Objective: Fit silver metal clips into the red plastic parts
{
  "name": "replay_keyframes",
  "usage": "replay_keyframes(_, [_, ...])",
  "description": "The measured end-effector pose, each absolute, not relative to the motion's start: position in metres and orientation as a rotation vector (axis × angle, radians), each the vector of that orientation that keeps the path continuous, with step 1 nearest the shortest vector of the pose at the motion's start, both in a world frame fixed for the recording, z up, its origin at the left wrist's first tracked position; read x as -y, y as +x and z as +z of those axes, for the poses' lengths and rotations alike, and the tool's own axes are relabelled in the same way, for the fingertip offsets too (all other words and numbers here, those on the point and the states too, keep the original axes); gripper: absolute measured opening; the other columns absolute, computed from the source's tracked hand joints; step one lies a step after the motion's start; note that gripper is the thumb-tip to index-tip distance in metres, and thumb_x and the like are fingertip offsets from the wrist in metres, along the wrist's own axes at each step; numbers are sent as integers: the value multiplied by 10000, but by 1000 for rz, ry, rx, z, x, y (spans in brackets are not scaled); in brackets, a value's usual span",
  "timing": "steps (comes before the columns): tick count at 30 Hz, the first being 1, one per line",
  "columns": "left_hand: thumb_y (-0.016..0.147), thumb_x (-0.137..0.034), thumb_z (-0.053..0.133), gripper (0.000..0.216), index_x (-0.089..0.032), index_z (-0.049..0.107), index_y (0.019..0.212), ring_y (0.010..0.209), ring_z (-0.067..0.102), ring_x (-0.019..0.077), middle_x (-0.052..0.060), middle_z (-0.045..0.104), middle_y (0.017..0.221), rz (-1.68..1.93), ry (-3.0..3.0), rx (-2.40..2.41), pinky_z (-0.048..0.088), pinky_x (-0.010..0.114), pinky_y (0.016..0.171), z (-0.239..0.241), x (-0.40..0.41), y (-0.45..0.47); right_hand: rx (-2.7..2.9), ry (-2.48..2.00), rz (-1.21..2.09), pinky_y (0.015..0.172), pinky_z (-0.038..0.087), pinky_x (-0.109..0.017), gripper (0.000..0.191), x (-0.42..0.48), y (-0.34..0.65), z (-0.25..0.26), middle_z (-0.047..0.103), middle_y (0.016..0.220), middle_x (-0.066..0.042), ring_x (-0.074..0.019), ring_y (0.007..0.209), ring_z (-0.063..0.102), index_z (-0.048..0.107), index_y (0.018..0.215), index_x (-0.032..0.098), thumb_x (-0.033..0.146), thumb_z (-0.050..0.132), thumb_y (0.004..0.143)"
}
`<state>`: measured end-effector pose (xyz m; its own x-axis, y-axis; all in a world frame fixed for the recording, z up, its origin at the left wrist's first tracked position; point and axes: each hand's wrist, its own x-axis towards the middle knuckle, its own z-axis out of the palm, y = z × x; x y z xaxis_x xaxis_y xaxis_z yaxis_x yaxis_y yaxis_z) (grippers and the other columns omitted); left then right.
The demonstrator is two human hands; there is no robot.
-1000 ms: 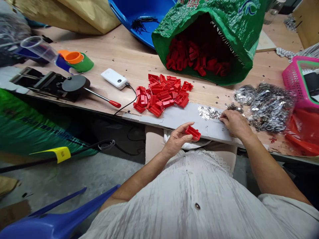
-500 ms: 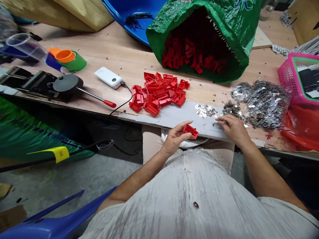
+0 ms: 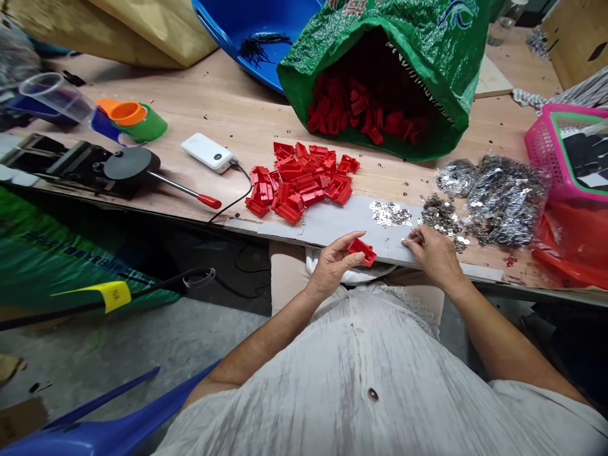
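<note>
My left hand [image 3: 334, 265] grips a red plastic housing [image 3: 363, 251] between thumb and fingers, its hollow side facing up. To its right, my right hand [image 3: 433, 254] pinches a small shiny metal piece [image 3: 405, 240] at the fingertips, low over the grey board [image 3: 332, 221]. Flat silver metal pieces [image 3: 390, 214] lie spread on that board just beyond my hands. A darker heap of metal pieces [image 3: 439, 215] sits behind my right hand. Several more red housings [image 3: 299, 180] are piled beyond my left hand.
A green sack [image 3: 456, 126] full of red parts lies open at the back, beside a blue basin [image 3: 223, 38]. Bagged metal pieces [image 3: 508, 199] and a pink basket [image 3: 546, 145] stand right. Leftward are a power bank [image 3: 208, 152] and a lever tool [image 3: 128, 166] with a red-tipped handle.
My right hand has moved a little left, toward the red housing, with a small metal piece now showing at its fingertips. My left hand still holds the housing in nearly the same place.
</note>
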<state>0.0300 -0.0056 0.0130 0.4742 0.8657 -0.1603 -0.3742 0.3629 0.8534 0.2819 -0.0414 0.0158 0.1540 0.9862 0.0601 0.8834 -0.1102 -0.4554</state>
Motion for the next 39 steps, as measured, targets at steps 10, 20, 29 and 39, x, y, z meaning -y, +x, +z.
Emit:
replay_keyframes(10, [730, -288, 826, 484, -222, 698, 1191, 836, 686, 133, 29, 717, 916, 891, 833, -697, 560, 249, 781, 16, 5, 33, 1756, -2239, 271, 648, 346, -329, 162, 39, 271, 18, 701, 847, -52, -219, 755, 596, 608, 812, 229, 357, 568, 903])
replay_keyframes(20, [738, -320, 820, 495, -229, 688, 1207, 857, 692, 145, 31, 716, 940, 903, 854, -709, 564, 260, 786, 12, 6, 30, 1708, -2290, 272, 662, 349, -326, 98, 39, 268, 21, 719, 928, -61, -231, 827, 626, 612, 861, 224, 319, 618, 884])
replay_keyframes(29, [736, -325, 821, 497, -236, 691, 1207, 872, 685, 142, 25, 713, 938, 911, 856, -719, 555, 251, 789, 12, 5, 29, 1730, -2319, 228, 648, 338, -328, 114, 40, 266, 22, 711, 943, -68, -236, 826, 620, 610, 868, 221, 329, 603, 903])
replay_keyframes(39, [724, -313, 830, 487, -234, 705, 1188, 846, 683, 135, 21, 704, 918, 925, 836, -728, 563, 235, 773, 15, 5, 30, 1713, -2420, 221, 647, 325, -312, 145, 42, 262, 27, 705, 957, -66, -218, 834, 608, 640, 902, 211, 346, 590, 923])
